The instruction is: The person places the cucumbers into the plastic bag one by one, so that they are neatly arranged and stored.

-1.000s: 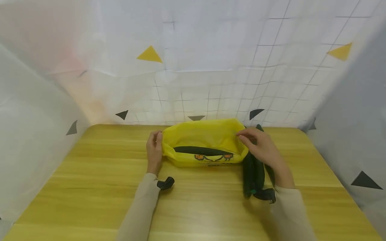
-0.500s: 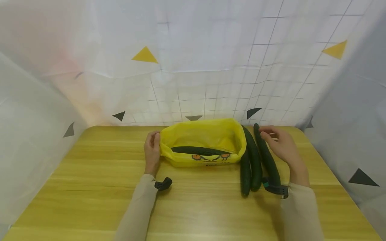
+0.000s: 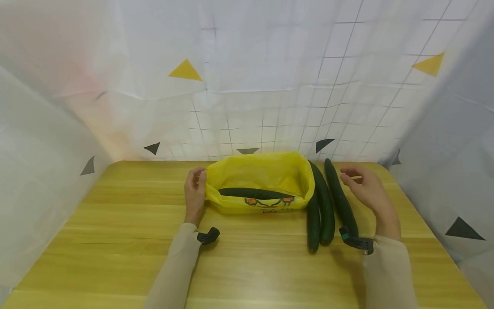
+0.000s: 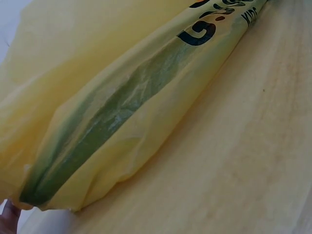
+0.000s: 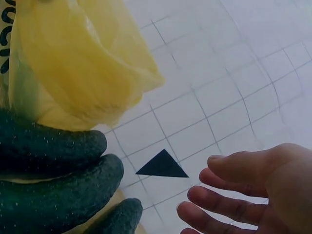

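Note:
A yellow plastic bag [image 3: 266, 161] lies with its mouth spread toward me, dark print on its front. Inside it a cucumber [image 3: 254, 193] lies lengthwise; the left wrist view shows its green through the thin plastic [image 4: 117, 107]. My left hand [image 3: 195, 193] holds the bag's left edge between thumb and fingers. To the right of the bag are three loose cucumbers: one [image 3: 314, 227] against its side, a second [image 3: 326, 210] touching that, and a third [image 3: 342, 199] slightly apart. My right hand [image 3: 364, 189] hovers right of the third cucumber, fingers loosely bent and holding nothing.
Everything rests on a wooden table [image 3: 251, 266]. A white patterned sheet [image 3: 247, 98] hangs close behind its back edge, with pale sheets on both sides. A black camera mount [image 3: 209, 236] sticks out from the left wrist, another [image 3: 356, 242] from the right.
My right hand has left the bag's right edge and moved right, past the loose cucumbers, which now show fully. My left hand stays at the bag's left end.

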The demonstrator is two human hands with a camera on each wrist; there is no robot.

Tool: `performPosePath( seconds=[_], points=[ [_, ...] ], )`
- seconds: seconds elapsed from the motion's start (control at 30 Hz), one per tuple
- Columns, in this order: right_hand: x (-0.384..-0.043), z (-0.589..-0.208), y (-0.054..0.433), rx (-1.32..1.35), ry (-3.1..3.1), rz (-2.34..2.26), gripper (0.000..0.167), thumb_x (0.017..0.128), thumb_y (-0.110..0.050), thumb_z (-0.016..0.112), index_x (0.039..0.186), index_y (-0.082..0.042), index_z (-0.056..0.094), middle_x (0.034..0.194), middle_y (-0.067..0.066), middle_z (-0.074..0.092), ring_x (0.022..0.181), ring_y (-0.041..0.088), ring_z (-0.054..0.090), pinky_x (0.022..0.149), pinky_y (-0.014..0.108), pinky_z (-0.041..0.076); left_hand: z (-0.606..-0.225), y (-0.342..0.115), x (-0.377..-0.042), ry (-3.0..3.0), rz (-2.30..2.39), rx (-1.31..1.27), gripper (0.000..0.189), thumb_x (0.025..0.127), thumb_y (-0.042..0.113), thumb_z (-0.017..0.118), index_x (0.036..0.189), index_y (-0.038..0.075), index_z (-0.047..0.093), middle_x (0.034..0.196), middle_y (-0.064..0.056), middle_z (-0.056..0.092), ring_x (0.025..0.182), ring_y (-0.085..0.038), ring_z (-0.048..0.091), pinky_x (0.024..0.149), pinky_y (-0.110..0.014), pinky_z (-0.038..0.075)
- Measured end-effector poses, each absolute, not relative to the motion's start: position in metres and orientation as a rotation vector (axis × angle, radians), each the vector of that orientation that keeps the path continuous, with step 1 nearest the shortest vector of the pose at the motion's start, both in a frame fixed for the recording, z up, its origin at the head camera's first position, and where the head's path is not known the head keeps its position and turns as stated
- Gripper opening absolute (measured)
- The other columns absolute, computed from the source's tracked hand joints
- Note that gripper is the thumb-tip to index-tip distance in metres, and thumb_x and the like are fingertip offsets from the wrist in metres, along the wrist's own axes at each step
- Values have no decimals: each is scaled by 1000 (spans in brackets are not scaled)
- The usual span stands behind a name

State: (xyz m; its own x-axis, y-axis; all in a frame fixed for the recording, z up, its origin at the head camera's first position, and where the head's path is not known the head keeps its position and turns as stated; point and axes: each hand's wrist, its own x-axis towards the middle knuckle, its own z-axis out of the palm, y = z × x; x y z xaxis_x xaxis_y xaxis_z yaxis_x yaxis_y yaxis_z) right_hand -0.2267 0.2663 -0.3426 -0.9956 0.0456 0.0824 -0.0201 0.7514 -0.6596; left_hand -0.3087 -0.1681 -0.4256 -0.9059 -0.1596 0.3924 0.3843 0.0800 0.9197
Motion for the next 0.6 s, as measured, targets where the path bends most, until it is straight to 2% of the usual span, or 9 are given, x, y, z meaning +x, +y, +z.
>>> performPosePath(
  seconds=[0.17,0.37,0.6],
  points=[
    [-228,-345,269,-28,-2911,1104,55,99,-43,40,136,-3,44,132,25,48,116,45,51,86,54,47,-427,-168,-309,-1964,-1845,-232,36,98,23,51,121,-6,53,105,-22,57,92,-27,55,78,-20,43],
    [-231,-351,272,9,-2930,1121,57,99,-43,40,137,0,43,132,26,47,116,45,51,87,53,49,-427,-168,-307,-1974,-1839,-204,33,98,22,51,120,-2,54,101,-13,58,89,-20,54,79,-21,43],
    [-230,-360,280,37,-2958,1176,60,99,-40,42,139,6,37,133,30,45,115,46,50,86,49,51,-423,-164,-307,-1989,-1849,-208,35,98,20,51,122,-5,52,103,-17,57,92,-27,54,79,-19,43]
  ],
)
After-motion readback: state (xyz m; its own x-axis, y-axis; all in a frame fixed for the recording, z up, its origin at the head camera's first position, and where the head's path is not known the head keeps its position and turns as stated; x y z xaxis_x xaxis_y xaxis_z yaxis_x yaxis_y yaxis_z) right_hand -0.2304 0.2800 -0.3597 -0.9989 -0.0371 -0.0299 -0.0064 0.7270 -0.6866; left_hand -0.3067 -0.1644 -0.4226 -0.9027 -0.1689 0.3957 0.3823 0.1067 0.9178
